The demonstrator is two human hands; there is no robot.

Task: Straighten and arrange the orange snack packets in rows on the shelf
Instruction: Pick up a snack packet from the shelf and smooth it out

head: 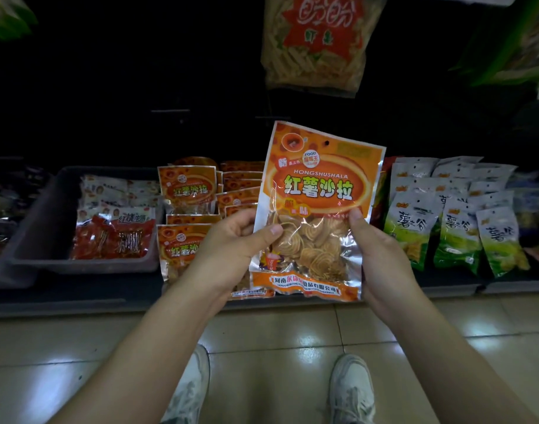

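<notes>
Left grip (231,240) and right grip (381,261) each pinch a side of one orange packet (317,191), upright, likely squaring it for the rows (187,191) by the shelf (63,293) front edge.

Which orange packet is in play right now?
On the dark shelf, orange packets lie between a grey tray and green-white bags. In front of them, the left hand and right hand grip one packet by its sides. It alone is held clear of the shelf, upright and full-face.

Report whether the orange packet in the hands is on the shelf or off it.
Off it. The orange packet is held up, label facing the camera, left hand and right hand gripping its lower sides.
</notes>
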